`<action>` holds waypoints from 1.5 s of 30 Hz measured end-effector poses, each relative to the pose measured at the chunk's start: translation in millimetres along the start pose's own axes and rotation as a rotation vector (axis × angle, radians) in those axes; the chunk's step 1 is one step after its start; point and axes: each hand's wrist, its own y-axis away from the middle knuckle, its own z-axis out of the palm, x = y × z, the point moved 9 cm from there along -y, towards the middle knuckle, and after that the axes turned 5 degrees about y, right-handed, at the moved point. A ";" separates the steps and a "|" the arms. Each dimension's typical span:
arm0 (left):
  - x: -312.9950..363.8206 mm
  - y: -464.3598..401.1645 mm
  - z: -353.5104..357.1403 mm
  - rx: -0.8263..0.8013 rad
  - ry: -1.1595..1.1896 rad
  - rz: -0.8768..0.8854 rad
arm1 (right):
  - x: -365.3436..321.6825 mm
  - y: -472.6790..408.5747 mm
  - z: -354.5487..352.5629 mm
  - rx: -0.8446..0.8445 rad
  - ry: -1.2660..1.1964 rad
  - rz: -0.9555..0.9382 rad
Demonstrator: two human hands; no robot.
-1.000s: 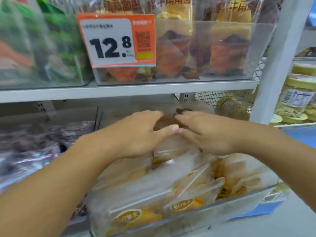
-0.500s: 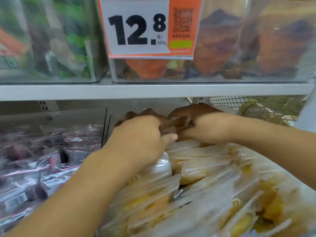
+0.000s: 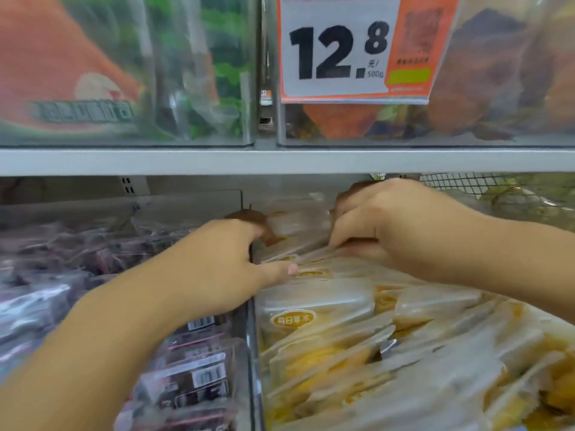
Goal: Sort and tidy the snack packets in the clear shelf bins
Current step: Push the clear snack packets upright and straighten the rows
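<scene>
Several clear packets of yellow snacks (image 3: 314, 306) stand in rows inside a clear bin (image 3: 252, 343) on the lower shelf, right of centre. My left hand (image 3: 224, 262) reaches over the bin's left wall, thumb laid on a packet top and fingers curled behind the rearmost packets. At the back of the same bin, my right hand (image 3: 392, 225) grips the top edges of the rear packets with curled fingers. The fingertips of both hands are hidden in shadow under the shelf.
A neighbouring clear bin holds dark purple packets (image 3: 193, 374) at lower left. The grey shelf board (image 3: 217, 161) hangs just above my hands, carrying upper bins and a 12.8 price tag (image 3: 339, 51). Wire mesh (image 3: 451, 181) shows at the right rear.
The view moved closer and to the left. My hands, together at the bin's rear centre before, have spread apart, the left to the bin's left wall and the right further right.
</scene>
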 end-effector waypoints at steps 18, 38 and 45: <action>-0.9 6.7 -6.1 0.183 0.062 0.090 | 44.1 -48.3 37.1 -0.011 -0.032 0.569; 0.1 -3.9 11.0 -0.016 0.038 0.088 | 9.6 -14.5 33.7 -0.549 0.015 0.265; 9.1 -3.9 3.8 0.018 0.155 0.132 | -12.1 -45.9 41.4 -0.359 0.059 0.128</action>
